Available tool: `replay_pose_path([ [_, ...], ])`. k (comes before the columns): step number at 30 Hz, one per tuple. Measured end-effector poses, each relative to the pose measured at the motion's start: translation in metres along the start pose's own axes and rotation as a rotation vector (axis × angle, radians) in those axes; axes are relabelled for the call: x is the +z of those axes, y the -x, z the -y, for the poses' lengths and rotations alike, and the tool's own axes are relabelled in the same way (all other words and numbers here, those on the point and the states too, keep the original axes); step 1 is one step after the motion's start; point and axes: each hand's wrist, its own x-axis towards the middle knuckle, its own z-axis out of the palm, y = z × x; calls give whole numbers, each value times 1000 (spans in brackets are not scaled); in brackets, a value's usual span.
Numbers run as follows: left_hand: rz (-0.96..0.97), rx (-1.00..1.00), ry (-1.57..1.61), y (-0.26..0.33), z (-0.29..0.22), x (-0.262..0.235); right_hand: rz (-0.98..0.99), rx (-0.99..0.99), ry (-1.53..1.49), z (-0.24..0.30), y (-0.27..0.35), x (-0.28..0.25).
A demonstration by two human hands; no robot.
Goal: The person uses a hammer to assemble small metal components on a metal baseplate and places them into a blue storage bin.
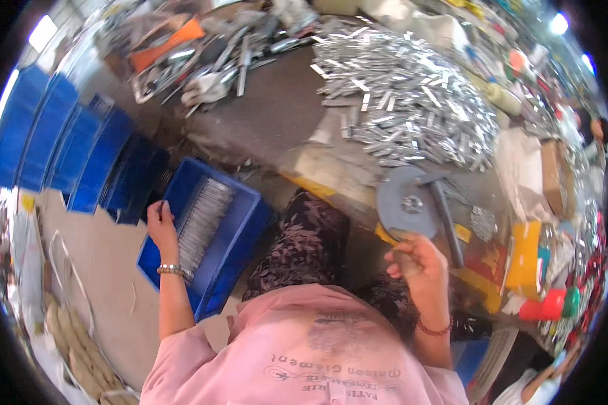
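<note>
My left hand is at the left rim of a blue plastic bin, its fingers curled closed on that edge. Inside the bin lies a long, tight row of thin silvery metal pieces. On the other side, my right hand is raised in front of a grey round disc at the table's near edge. Its fingers are bent inward and blurred; a darker patch shows at them, and I cannot make out what they hold. Beyond the disc spreads a large heap of shiny flat metal pieces.
Several stacked blue bins stand at the far left. A dark curved bar lies beside the disc. On the worktable, more metal parts and an orange piece lie at the back. A yellow box stands at the right.
</note>
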Motion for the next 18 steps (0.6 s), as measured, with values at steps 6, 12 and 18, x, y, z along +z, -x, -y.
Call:
replay_pose_path([
  [6,355,593,524,26,-304,25,26,-4,-61,1,3,-3],
  [12,758,857,456,72,-423,78,57,-115,26,17,21,-10],
  [18,839,900,187,74,-434,101,-323,-264,403,36,17,-82],
])
